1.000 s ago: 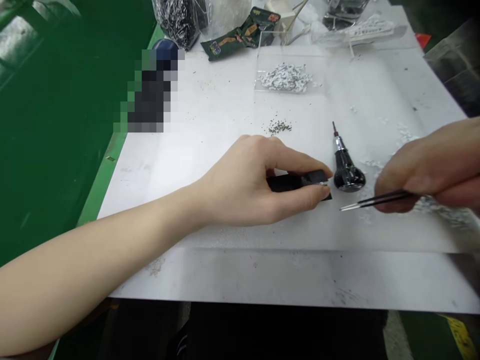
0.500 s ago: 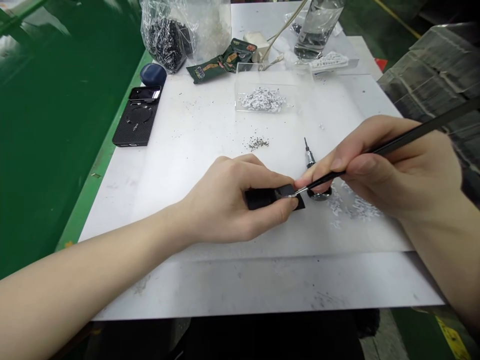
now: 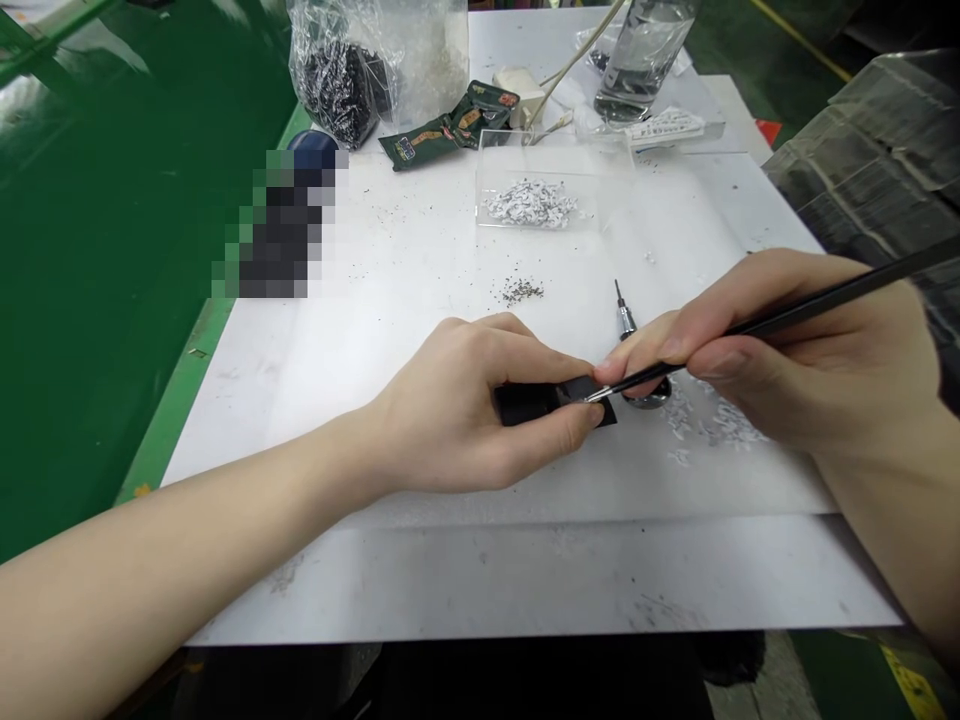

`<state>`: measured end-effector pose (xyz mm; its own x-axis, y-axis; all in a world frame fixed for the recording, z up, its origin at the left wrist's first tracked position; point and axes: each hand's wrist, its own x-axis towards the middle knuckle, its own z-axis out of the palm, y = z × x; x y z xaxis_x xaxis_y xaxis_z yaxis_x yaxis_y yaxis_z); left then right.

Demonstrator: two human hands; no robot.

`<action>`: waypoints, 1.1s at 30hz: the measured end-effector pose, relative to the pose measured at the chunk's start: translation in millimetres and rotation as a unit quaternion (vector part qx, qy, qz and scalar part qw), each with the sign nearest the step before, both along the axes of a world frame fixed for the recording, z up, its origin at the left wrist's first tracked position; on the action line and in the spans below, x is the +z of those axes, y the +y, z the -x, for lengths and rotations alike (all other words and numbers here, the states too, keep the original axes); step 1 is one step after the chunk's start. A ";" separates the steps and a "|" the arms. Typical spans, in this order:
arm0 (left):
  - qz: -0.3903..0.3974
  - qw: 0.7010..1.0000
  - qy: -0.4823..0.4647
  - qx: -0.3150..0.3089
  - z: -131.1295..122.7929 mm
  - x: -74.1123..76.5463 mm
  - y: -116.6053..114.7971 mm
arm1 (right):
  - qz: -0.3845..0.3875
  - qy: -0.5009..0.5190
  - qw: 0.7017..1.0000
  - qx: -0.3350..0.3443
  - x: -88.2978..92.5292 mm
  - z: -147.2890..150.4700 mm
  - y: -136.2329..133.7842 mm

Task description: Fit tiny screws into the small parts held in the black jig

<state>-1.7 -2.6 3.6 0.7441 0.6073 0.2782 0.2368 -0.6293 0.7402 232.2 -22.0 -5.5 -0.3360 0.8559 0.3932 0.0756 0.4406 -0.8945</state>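
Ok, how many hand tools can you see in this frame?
2. Black tweezers are held in the right hand, tips at the black part in the left hand; a small screwdriver rests on the white sheet, partly behind the right hand. Others may be hidden.

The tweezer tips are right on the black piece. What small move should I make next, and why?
I'd hold the black piece steady in the left hand and move the tweezers in the right hand only slightly, since their tips sit tight against the piece beside the left fingertips, with the small screwdriver close behind.
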 end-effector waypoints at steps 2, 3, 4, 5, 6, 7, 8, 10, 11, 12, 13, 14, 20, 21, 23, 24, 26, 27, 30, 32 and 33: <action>0.001 1.000 0.000 0.001 0.0 0.2 0.2 | 0.000 0.000 1.000 -0.002 0.1 0.1 -0.3; 0.001 1.000 -0.001 0.003 0.0 0.4 0.2 | 0.001 -0.002 1.000 -0.005 0.4 0.1 -0.6; 0.002 1.000 -0.003 0.004 -0.1 0.6 0.0 | 0.001 -0.003 1.000 -0.007 0.7 0.1 -1.1; 0.003 1.000 -0.003 0.003 -0.1 0.7 -0.2 | 0.001 -0.003 1.000 -0.010 1.0 0.1 -1.6; 0.004 1.000 -0.002 0.003 -0.2 0.9 -0.4 | -0.001 -0.004 1.000 -0.012 1.3 0.0 -2.1; 0.006 1.000 0.000 0.002 -0.4 0.9 -0.8 | -0.001 -0.005 1.000 -0.015 1.5 -0.2 -2.5; 0.007 1.000 0.001 0.002 -0.5 0.9 -1.1 | 0.000 -0.008 1.000 -0.017 1.6 -0.3 -2.8; 0.009 1.000 -0.001 0.006 -0.7 0.8 -1.4 | -0.002 -0.013 1.000 -0.019 1.3 -0.6 -2.6; 0.008 1.000 -0.003 0.008 -0.8 0.8 -1.4 | -0.002 -0.015 1.000 -0.018 0.9 -0.7 -2.2; 0.008 1.000 -0.005 0.008 -0.8 0.8 -1.2 | -0.005 -0.014 1.000 -0.016 0.6 -0.7 -1.6; 0.006 1.000 -0.007 0.005 -0.8 0.8 -0.8 | -0.006 -0.014 1.000 -0.013 0.3 -0.9 -1.0; 0.006 1.000 -0.006 0.000 -0.7 0.9 -0.4 | -0.007 -0.013 1.000 -0.012 0.2 -1.1 -0.4; 0.007 1.000 0.002 -0.010 0.2 1.3 1.8 | -0.013 -0.022 1.000 -0.007 1.7 -2.5 -0.8; 0.006 1.000 0.001 -0.010 0.3 1.2 1.8 | -0.013 -0.026 1.000 -0.013 1.7 -2.2 -1.3; 0.006 1.000 -0.003 -0.009 0.2 1.0 1.7 | -0.014 -0.028 0.999 -0.028 1.6 -1.3 -1.8; 0.006 1.000 -0.005 -0.007 0.1 0.9 1.7 | -0.016 -0.028 0.999 -0.033 1.4 -0.8 -1.8; 0.006 1.000 -0.004 -0.008 0.0 1.0 1.8 | -0.017 -0.026 0.999 -0.029 1.2 -0.2 -1.5; 0.007 1.000 -0.002 -0.010 0.0 1.0 1.9 | -0.018 -0.023 0.999 -0.023 1.2 -0.2 -1.3; 0.007 1.000 -0.002 -0.010 0.0 1.0 2.2 | -0.011 -0.017 1.000 -0.010 1.7 -0.9 -1.0; 0.006 1.000 -0.007 -0.008 0.1 0.9 2.3 | -0.013 -0.016 1.000 -0.008 1.9 -1.0 -1.2; 0.005 1.000 -0.009 -0.008 0.1 0.9 2.3 | -0.014 -0.016 1.000 -0.010 2.0 -0.8 -1.3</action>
